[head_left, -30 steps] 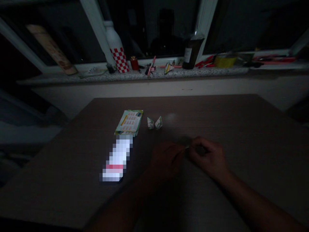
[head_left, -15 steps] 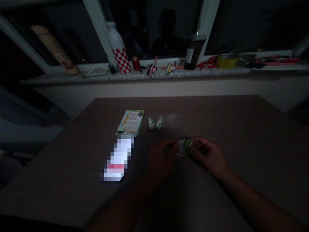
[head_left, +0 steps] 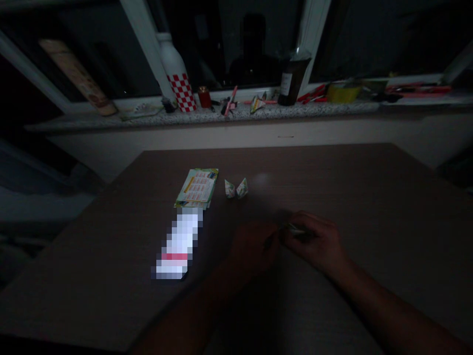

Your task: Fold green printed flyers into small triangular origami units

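Observation:
My right hand is closed in a pinch on a small printed paper piece, which shows only as a thin, pale edge between thumb and fingers. My left hand, dark in shadow, meets it from the left with its fingers bent onto the same piece. The fingers cover most of the paper. Beyond my left hand, two small folded paper pieces stand side by side on the table. Left of them lies a stack of printed paper cards.
A blurred-out lit phone rests on the brown table below the cards. Along the windowsill stand a red-checked white bottle, a small red jar, a dark pouch and a leaning patterned tube.
The paper piece has turned from showing its printed face to nearly edge-on. My hands have drawn closer together around it, and the whole view has shifted slightly.

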Action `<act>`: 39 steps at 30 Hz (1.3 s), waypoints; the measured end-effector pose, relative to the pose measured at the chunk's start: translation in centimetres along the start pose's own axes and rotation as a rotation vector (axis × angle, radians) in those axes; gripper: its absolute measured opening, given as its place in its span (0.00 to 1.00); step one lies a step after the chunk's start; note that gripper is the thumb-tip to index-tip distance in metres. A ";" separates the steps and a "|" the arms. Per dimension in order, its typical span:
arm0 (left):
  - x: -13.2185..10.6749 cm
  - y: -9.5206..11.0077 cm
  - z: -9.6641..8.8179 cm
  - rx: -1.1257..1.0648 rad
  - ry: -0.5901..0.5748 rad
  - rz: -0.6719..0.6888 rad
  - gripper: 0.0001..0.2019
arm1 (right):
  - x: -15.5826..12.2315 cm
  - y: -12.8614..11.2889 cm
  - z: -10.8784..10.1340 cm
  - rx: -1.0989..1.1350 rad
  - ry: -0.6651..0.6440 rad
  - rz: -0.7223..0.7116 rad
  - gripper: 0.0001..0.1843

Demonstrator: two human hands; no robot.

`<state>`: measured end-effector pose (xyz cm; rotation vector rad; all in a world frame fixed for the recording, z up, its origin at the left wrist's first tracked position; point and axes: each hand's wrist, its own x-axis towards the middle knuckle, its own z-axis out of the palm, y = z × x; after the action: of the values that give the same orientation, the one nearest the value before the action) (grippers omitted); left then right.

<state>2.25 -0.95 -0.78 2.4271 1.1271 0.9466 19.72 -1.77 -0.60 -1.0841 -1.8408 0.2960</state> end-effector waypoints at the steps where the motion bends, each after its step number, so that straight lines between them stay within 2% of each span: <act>1: 0.0 -0.1 0.0 0.008 -0.015 0.020 0.11 | 0.1 -0.1 -0.1 -0.023 0.009 -0.005 0.02; 6: 0.1 -0.2 -0.2 0.013 -0.033 0.017 0.12 | 0.5 -0.4 -0.5 -0.093 0.033 -0.004 0.01; 12: 0.1 -0.4 -0.3 -0.022 -0.011 0.004 0.11 | 0.6 0.6 -1.0 -0.093 0.045 0.115 0.03; 18: 0.5 -0.1 -1.3 -0.115 -0.061 -0.223 0.12 | 0.5 2.6 -2.0 -0.039 0.121 0.349 0.05; 21: 0.7 0.0 -1.6 -0.228 -0.053 -0.353 0.14 | 0.5 2.6 -2.1 0.096 0.109 0.418 0.08; 26: 0.8 -0.2 -1.1 -0.502 -0.018 -0.499 0.14 | 0.4 1.7 -0.8 0.426 -0.025 0.525 0.17; 30: 0.9 -0.4 -0.4 -0.741 0.011 -0.581 0.12 | 0.2 1.4 0.4 0.639 -0.100 0.612 0.16; 35: 0.9 -0.1 -0.1 -0.867 -0.010 -0.601 0.11 | 0.4 1.4 0.3 0.609 -0.006 0.647 0.17; 39: 0.8 0.0 -0.2 -0.748 -0.074 -0.608 0.11 | 0.3 1.4 0.0 0.459 0.053 0.544 0.15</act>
<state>2.51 -0.34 -0.29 1.4008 1.1152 0.8497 20.42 -0.69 -1.26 -1.2234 -1.3065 0.9470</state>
